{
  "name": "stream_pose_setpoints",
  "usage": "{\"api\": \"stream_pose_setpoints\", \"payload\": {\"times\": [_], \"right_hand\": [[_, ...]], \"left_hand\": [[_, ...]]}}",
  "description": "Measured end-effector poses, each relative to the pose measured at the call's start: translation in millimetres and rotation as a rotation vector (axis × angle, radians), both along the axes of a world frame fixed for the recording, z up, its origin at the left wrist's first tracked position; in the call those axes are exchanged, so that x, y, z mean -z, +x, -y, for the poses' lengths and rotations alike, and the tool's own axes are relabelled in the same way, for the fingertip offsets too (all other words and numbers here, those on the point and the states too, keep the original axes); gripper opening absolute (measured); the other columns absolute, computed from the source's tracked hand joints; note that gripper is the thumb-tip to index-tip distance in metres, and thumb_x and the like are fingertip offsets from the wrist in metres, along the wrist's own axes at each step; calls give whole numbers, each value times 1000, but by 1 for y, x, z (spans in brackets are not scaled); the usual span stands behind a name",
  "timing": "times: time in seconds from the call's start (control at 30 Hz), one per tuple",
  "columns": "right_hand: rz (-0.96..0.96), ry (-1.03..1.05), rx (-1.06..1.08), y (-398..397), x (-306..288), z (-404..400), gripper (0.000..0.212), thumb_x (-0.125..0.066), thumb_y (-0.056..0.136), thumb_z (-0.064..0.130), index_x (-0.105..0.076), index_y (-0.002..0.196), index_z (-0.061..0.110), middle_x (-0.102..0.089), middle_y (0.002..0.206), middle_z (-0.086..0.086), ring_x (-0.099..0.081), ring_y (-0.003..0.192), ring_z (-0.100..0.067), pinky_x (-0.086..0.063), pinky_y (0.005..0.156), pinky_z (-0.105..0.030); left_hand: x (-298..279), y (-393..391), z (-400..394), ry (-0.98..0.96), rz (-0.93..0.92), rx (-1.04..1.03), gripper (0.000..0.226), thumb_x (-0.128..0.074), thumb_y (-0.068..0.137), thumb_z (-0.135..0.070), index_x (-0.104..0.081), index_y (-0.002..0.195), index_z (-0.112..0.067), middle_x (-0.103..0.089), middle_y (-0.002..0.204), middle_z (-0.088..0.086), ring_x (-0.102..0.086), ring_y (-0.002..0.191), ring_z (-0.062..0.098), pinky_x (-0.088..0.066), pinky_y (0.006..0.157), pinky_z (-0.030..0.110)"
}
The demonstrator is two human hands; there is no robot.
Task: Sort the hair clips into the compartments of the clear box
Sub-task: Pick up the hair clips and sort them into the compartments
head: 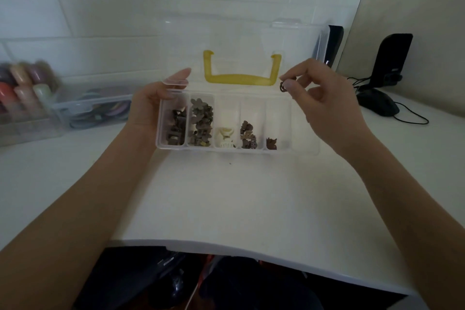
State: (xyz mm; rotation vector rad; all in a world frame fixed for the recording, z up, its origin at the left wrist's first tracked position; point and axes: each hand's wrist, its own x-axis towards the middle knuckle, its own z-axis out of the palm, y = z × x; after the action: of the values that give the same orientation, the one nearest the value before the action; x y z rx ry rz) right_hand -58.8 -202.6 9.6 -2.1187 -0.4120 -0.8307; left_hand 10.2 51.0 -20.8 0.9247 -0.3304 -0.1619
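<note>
A clear box (305,145) with a row of compartments stands on the white table, its lid with a yellow handle (241,78) raised behind it. Brown and grey hair clips fill the left compartments (201,122), a cream clip (224,137) lies in the middle one, and brown clips (247,134) lie to its right. The rightmost compartment looks bare. My left hand (151,106) grips the box's left end. My right hand (327,98) hovers above the box's right end and pinches a small dark brown clip (283,86) between thumb and fingertips.
At the far left are a clear container (83,106) with coloured bands and a blurred rack of coloured items (22,83). A black mouse (377,103) with its cable and a black speaker (391,60) sit at the back right. The table's front edge (251,253) runs below.
</note>
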Motion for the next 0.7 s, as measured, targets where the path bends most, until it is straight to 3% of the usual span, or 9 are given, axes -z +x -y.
{"api": "stream_pose_setpoints", "payload": {"times": [0.07, 0.2, 0.33, 0.47, 0.57, 0.7], "right_hand": [[25, -50, 66, 1, 1, 2, 7, -56, 88, 24, -61, 85, 22, -59, 72, 4, -40, 48, -10, -37, 51, -23], [26, -168, 246, 1, 3, 5, 4, -54, 78, 25, -56, 82, 27, -52, 63, 10, -45, 51, -8, -37, 53, -23], [-5, -334, 295, 3, 6, 7, 8, -53, 76, 25, -52, 84, 27, -57, 78, 10, -42, 54, -3, -33, 53, -25], [-56, -465, 327, 8, 12, 10, 14, -52, 76, 20, -54, 85, 30, -52, 90, 12, -41, 59, -5, -33, 57, -26], [-68, -359, 317, 11, 13, 12, 18, -52, 77, 16, -55, 86, 31, -52, 96, 11, -44, 62, -1, -39, 60, -28], [9, -2, 327, 17, 9, 16, 20, -51, 82, 15, -56, 99, 24, -58, 108, 1, -48, 71, -2, -42, 67, -23]], "left_hand": [[-1, -2, -1, -5, 10, -27, 54, -59, 33, -16, -78, 85, -16, -71, 74, -2, -70, 69, 17, -55, 61, 27], [-3, -4, 0, -6, 1, -35, 50, -52, 38, -14, -78, 80, -15, -71, 69, -1, -69, 63, 17, -55, 56, 27], [-1, -2, -2, -42, 5, -30, 53, -57, 36, -15, -77, 85, -15, -71, 71, -1, -69, 65, 18, -55, 57, 28], [4, 8, -8, -20, -15, -37, 74, -72, 24, -21, -74, 98, -17, -66, 76, -1, -64, 70, 19, -55, 67, 31], [5, 10, -9, -8, -24, -30, 74, -73, 21, -22, -76, 96, -17, -67, 76, 0, -65, 70, 18, -55, 66, 32], [4, 9, -8, 32, -35, -35, 60, -65, 31, -21, -76, 91, -18, -70, 75, 1, -68, 67, 18, -55, 61, 32]]}}
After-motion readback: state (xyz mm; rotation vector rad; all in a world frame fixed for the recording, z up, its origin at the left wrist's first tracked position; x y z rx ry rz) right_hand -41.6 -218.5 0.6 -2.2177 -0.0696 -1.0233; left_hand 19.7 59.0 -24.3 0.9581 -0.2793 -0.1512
